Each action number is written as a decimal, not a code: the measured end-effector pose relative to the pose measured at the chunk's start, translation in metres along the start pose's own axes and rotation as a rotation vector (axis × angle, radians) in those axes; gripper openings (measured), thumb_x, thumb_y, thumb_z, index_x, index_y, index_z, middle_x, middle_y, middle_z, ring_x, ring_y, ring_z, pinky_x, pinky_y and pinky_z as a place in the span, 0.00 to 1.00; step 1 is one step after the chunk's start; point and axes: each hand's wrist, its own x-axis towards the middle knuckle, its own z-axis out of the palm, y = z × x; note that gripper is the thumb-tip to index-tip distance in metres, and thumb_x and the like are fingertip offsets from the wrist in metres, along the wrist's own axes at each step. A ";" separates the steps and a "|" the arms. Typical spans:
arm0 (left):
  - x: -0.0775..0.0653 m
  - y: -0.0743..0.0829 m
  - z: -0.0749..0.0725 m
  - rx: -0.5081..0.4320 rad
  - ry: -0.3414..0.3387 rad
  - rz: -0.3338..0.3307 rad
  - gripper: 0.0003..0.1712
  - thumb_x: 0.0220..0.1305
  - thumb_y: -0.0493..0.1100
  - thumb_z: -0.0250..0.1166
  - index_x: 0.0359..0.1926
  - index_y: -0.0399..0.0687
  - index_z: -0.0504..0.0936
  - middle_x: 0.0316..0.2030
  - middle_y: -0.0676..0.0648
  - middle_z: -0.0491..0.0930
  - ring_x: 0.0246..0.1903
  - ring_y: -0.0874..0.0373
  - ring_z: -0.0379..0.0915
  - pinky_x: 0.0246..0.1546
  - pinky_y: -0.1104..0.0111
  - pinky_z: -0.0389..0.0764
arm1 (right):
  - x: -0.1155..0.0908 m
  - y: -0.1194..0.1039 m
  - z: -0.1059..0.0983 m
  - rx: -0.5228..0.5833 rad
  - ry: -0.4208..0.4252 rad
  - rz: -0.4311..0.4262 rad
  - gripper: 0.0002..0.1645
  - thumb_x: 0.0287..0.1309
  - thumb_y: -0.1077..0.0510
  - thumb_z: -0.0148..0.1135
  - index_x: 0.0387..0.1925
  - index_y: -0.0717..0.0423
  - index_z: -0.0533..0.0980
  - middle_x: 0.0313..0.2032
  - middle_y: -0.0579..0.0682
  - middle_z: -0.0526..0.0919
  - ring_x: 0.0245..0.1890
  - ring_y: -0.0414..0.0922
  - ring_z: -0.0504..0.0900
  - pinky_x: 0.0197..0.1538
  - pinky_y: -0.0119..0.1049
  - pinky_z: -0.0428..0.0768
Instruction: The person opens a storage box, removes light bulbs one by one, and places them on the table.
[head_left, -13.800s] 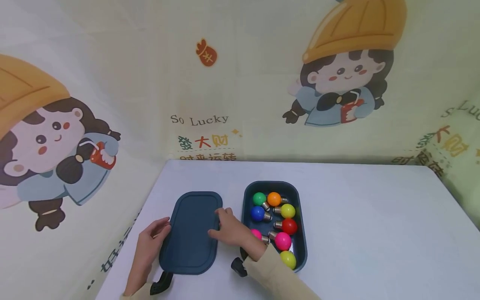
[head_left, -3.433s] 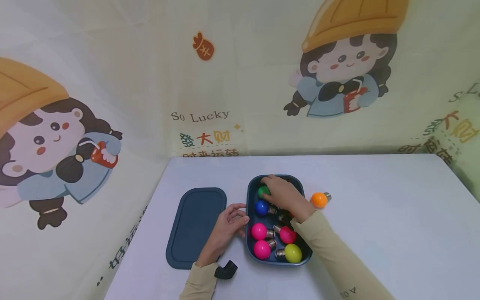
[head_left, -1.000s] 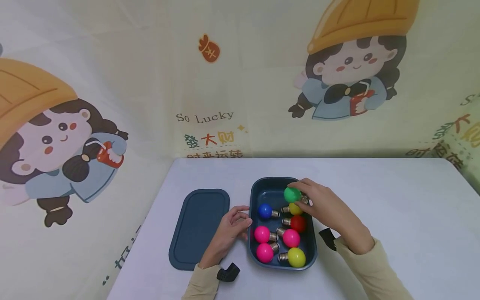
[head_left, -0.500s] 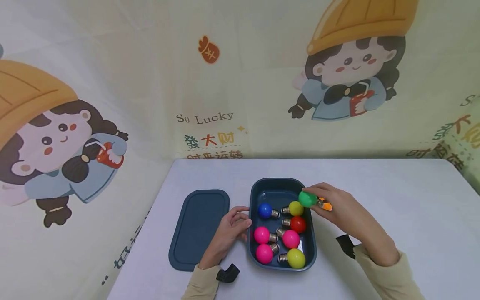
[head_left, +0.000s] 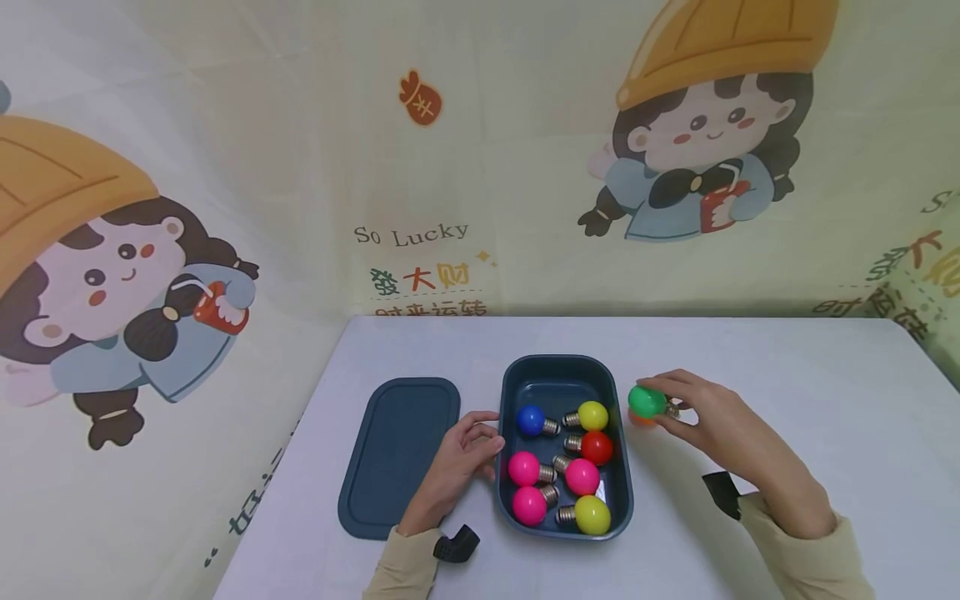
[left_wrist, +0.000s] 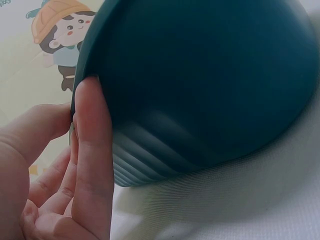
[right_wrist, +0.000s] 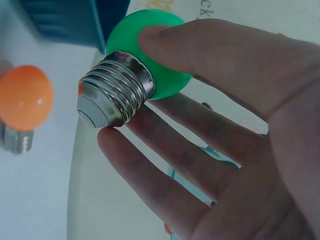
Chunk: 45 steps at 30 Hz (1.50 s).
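Observation:
My right hand [head_left: 712, 417] pinches a green light bulb [head_left: 647, 402] by its round head, just right of the dark blue box [head_left: 562, 364]. In the right wrist view its metal screw base [right_wrist: 120, 85] points out past the fingers. An orange bulb [right_wrist: 26, 97] lies on the table below it, mostly hidden in the head view. My left hand [head_left: 461, 467] holds the box's left rim, a finger along the outer wall [left_wrist: 165, 125] and the thumb at the edge. Inside lie blue [head_left: 530, 421], yellow [head_left: 593, 416], red [head_left: 597, 448] and pink [head_left: 582, 477] bulbs.
A flat dark blue lid [head_left: 397, 467] lies on the white table [head_left: 750, 358], left of the box and partly behind my left hand. A printed cloth [head_left: 540, 167] hangs behind the table and along its sides.
Over the last second, my right hand has carried the green bulb out of the box and rightward past its rim. Earlier, the orange bulb left the box for the table. My left hand has stayed still lately.

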 end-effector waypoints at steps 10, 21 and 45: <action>0.001 0.001 0.000 -0.004 -0.007 -0.007 0.27 0.66 0.39 0.67 0.64 0.41 0.70 0.39 0.47 0.77 0.27 0.62 0.74 0.25 0.69 0.82 | -0.013 0.018 -0.001 -0.016 -0.073 -0.022 0.29 0.47 0.64 0.77 0.54 0.55 0.80 0.48 0.51 0.83 0.43 0.47 0.83 0.43 0.43 0.86; 0.001 0.001 0.000 -0.011 0.000 -0.015 0.27 0.66 0.39 0.67 0.63 0.41 0.71 0.39 0.48 0.78 0.28 0.62 0.75 0.25 0.69 0.82 | -0.023 0.030 0.004 0.002 -0.138 -0.019 0.29 0.46 0.64 0.77 0.53 0.53 0.80 0.49 0.50 0.84 0.44 0.47 0.83 0.45 0.43 0.86; 0.001 0.000 0.001 -0.007 -0.002 -0.003 0.26 0.66 0.38 0.66 0.63 0.42 0.71 0.40 0.48 0.78 0.29 0.62 0.75 0.25 0.69 0.82 | -0.024 0.045 0.029 -0.011 -0.200 0.017 0.27 0.45 0.65 0.77 0.50 0.54 0.82 0.47 0.49 0.86 0.48 0.52 0.84 0.51 0.51 0.83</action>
